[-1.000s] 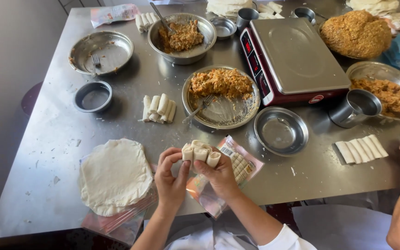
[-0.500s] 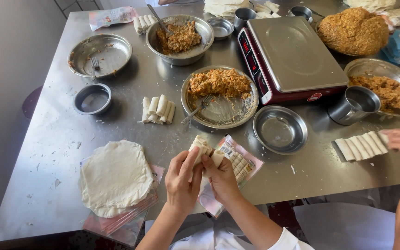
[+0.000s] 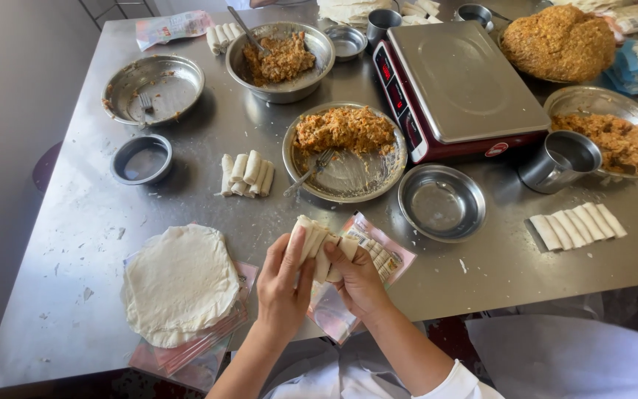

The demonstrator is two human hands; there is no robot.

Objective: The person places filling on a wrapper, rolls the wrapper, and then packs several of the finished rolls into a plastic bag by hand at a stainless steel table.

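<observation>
Held together: a cluster of rolls (image 3: 321, 247), gripped by left hand (image 3: 283, 284) and right hand (image 3: 356, 279), both closed snug around it. Raised just above a plastic packet (image 3: 378, 255) near the surface's (image 3: 75, 244) front edge. Long axes running away from the body, ends tilted up. Left: stacked wrappers (image 3: 180, 284). Beyond: a plate of filling (image 3: 345, 151), bare steel between.

The mound of fried filling (image 3: 559, 41) at two o'clock is cut by the top edge. The clear packet (image 3: 341, 295) is partly hidden behind both hands.
</observation>
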